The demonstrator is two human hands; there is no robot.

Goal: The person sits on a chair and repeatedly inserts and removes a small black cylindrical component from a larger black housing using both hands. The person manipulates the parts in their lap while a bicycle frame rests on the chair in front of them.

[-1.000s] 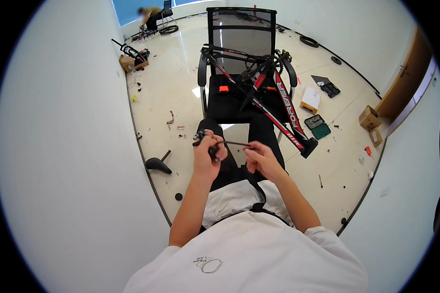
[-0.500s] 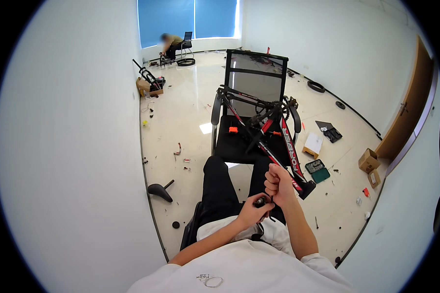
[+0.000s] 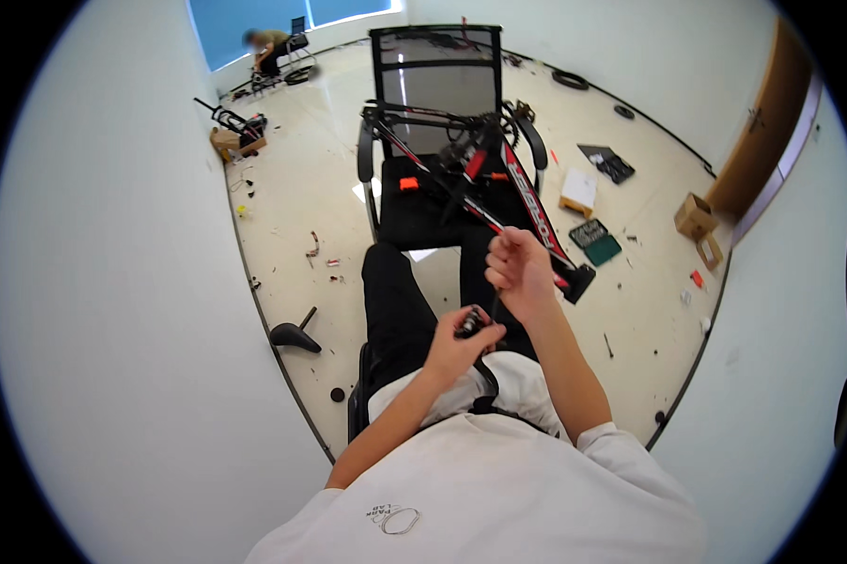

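My left hand [image 3: 455, 346] is closed around a small dark bicycle part with shiny metal on it [image 3: 470, 323], above my lap. Just beyond it and to the right, my right hand [image 3: 520, 271] makes a fist. A thin dark rod [image 3: 496, 306] comes out below that fist toward the part; its upper end is hidden in the fingers. Ahead, a black and red bicycle frame [image 3: 539, 211] lies across a black mesh-backed office chair [image 3: 423, 227]. Its front end reaches down past my right hand.
On the floor to the right are an open green tool case [image 3: 604, 250], a black tool case [image 3: 617, 169] and cardboard boxes [image 3: 694, 217]. A bicycle saddle [image 3: 295, 336] lies at left. Far back, another person [image 3: 271, 47] bends over beside a chair.
The whole view has tilted and turned, so the scene sits higher and farther left. My right fist has risen a little away from my left hand, which keeps its hold.
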